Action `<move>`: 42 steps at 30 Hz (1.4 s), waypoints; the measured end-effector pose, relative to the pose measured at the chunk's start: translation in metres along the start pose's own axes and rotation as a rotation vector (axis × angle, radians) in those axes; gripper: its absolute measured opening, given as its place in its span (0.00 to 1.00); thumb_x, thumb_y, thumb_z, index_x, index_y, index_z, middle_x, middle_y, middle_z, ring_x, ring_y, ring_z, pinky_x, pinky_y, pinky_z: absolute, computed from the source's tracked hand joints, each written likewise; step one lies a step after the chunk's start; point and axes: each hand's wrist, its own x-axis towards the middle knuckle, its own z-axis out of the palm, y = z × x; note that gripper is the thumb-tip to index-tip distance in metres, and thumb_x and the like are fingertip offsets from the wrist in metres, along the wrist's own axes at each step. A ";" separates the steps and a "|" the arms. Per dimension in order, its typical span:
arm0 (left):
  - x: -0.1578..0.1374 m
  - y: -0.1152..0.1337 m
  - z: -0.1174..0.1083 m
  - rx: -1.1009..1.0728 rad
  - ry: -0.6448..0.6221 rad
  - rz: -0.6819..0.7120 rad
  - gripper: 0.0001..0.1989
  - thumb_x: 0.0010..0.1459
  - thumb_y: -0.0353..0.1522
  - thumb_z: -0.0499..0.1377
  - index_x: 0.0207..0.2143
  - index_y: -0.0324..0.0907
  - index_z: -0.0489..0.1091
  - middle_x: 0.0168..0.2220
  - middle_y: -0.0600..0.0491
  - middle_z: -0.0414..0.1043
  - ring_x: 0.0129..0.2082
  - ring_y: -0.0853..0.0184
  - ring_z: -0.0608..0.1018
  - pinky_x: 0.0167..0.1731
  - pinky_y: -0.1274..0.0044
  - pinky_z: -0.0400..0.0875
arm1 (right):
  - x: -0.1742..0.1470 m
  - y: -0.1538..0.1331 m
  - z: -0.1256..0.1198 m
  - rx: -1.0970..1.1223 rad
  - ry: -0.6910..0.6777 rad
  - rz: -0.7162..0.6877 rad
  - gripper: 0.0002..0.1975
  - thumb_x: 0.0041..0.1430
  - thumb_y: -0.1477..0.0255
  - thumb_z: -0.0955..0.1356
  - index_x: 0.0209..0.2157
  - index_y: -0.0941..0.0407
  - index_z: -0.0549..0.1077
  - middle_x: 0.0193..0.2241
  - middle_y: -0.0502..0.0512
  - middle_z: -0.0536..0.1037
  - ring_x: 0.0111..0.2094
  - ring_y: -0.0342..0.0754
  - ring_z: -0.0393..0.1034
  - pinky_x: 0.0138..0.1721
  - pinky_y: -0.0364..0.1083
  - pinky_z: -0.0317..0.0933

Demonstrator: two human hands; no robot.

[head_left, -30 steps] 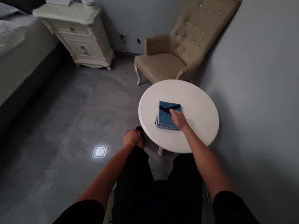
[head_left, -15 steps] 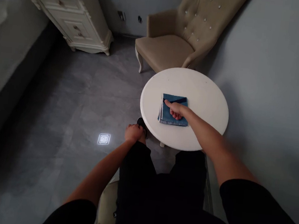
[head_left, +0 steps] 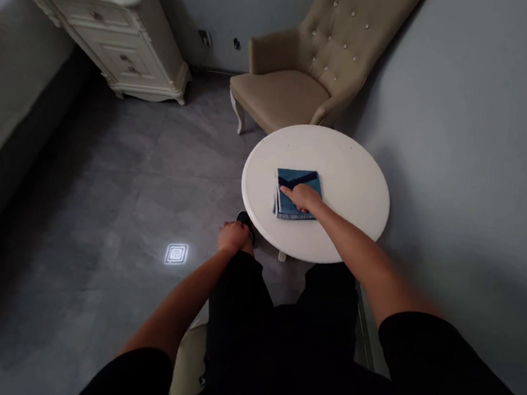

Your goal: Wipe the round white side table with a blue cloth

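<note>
Blue folded cloth point(head_left: 296, 190) lies on the round white table point(head_left: 359, 189), pressed flat by the right hand point(head_left: 304, 198), now slid nearer; the left hand point(head_left: 233, 237) rests fisted on the knee.

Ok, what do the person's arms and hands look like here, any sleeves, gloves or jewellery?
Both arms are bare from above the elbow down, with short black sleeves at the upper arms. The left hand and right hand are bare: no gloves show, and no watch, ring or bracelet can be made out in this dim view. The trousers are black too.
</note>
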 end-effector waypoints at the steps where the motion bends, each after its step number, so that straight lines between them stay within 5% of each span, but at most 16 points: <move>1: -0.002 0.000 0.001 -0.009 0.004 0.000 0.24 0.75 0.38 0.51 0.53 0.38 0.87 0.55 0.34 0.85 0.61 0.45 0.80 0.58 0.61 0.74 | -0.003 0.002 0.001 -0.023 0.028 -0.011 0.45 0.77 0.35 0.56 0.29 0.57 0.82 0.19 0.62 0.79 0.21 0.55 0.75 0.30 0.52 0.68; 5: -0.005 -0.002 0.003 -0.022 0.030 -0.003 0.25 0.75 0.38 0.51 0.53 0.37 0.87 0.55 0.32 0.85 0.62 0.44 0.80 0.58 0.60 0.75 | -0.018 -0.004 0.015 -0.297 0.204 -0.094 0.41 0.81 0.44 0.56 0.42 0.61 0.88 0.36 0.70 0.88 0.40 0.62 0.84 0.42 0.52 0.73; 9: -0.005 -0.005 0.001 -0.003 0.024 -0.023 0.26 0.75 0.38 0.50 0.53 0.37 0.86 0.55 0.33 0.85 0.61 0.44 0.81 0.57 0.62 0.76 | -0.035 -0.018 0.036 -0.475 0.291 -0.197 0.35 0.82 0.53 0.58 0.52 0.66 0.87 0.50 0.78 0.87 0.55 0.69 0.81 0.57 0.59 0.71; 12: -0.006 -0.006 -0.001 -0.004 0.023 -0.037 0.26 0.76 0.38 0.50 0.54 0.37 0.86 0.55 0.33 0.85 0.61 0.45 0.82 0.57 0.62 0.76 | -0.042 -0.021 0.046 -0.514 0.326 -0.385 0.30 0.81 0.55 0.61 0.59 0.64 0.84 0.61 0.76 0.82 0.69 0.70 0.70 0.72 0.64 0.59; 15: -0.007 -0.006 -0.001 -0.011 0.028 -0.040 0.25 0.76 0.38 0.50 0.54 0.37 0.86 0.55 0.32 0.85 0.61 0.44 0.82 0.56 0.62 0.76 | -0.037 -0.019 0.053 -0.543 0.445 -0.571 0.30 0.81 0.57 0.63 0.72 0.60 0.74 0.77 0.71 0.65 0.80 0.73 0.49 0.79 0.75 0.40; 19: -0.006 -0.006 0.001 0.009 0.027 -0.022 0.25 0.76 0.38 0.50 0.53 0.36 0.86 0.55 0.33 0.85 0.60 0.45 0.82 0.56 0.63 0.76 | -0.017 -0.033 0.064 -0.598 0.351 -0.754 0.34 0.80 0.57 0.63 0.81 0.50 0.62 0.84 0.59 0.49 0.84 0.73 0.36 0.79 0.80 0.32; 22: -0.003 -0.005 0.002 0.019 0.013 -0.027 0.25 0.76 0.38 0.51 0.52 0.37 0.87 0.53 0.34 0.86 0.59 0.46 0.82 0.56 0.64 0.76 | 0.008 -0.061 0.072 -0.604 0.276 -0.849 0.34 0.79 0.55 0.63 0.81 0.47 0.62 0.84 0.54 0.50 0.84 0.69 0.37 0.81 0.76 0.31; 25: 0.001 -0.005 0.001 0.037 -0.008 -0.028 0.25 0.76 0.39 0.51 0.51 0.38 0.87 0.53 0.35 0.86 0.58 0.48 0.83 0.56 0.65 0.76 | 0.044 -0.093 0.069 -0.515 0.296 -0.791 0.35 0.79 0.55 0.63 0.80 0.49 0.64 0.84 0.55 0.52 0.84 0.70 0.39 0.81 0.77 0.31; 29: 0.007 -0.004 -0.003 0.049 -0.019 -0.038 0.25 0.75 0.39 0.51 0.50 0.39 0.88 0.52 0.36 0.86 0.57 0.48 0.84 0.55 0.65 0.76 | 0.109 -0.118 0.038 -0.371 0.357 -0.655 0.34 0.78 0.56 0.64 0.78 0.52 0.68 0.83 0.58 0.56 0.83 0.72 0.40 0.80 0.80 0.30; 34: 0.016 -0.003 -0.007 0.056 -0.041 -0.049 0.26 0.76 0.40 0.50 0.48 0.39 0.88 0.50 0.36 0.87 0.57 0.46 0.84 0.55 0.63 0.77 | 0.189 -0.113 -0.030 -0.267 0.410 -0.467 0.32 0.76 0.55 0.64 0.74 0.52 0.72 0.80 0.59 0.62 0.82 0.73 0.42 0.78 0.85 0.30; 38: 0.022 -0.007 -0.008 0.069 -0.044 -0.043 0.25 0.75 0.39 0.50 0.46 0.41 0.88 0.48 0.38 0.87 0.56 0.48 0.84 0.54 0.65 0.78 | 0.233 -0.081 -0.089 -0.230 0.455 -0.266 0.35 0.77 0.54 0.60 0.76 0.53 0.69 0.81 0.61 0.60 0.82 0.75 0.41 0.76 0.87 0.31; 42: 0.027 -0.012 -0.011 0.062 -0.056 -0.066 0.25 0.76 0.39 0.50 0.45 0.42 0.88 0.49 0.39 0.87 0.56 0.49 0.84 0.53 0.66 0.78 | 0.259 -0.011 -0.144 -0.227 0.503 -0.067 0.37 0.78 0.51 0.56 0.79 0.54 0.64 0.82 0.64 0.57 0.82 0.76 0.41 0.75 0.88 0.32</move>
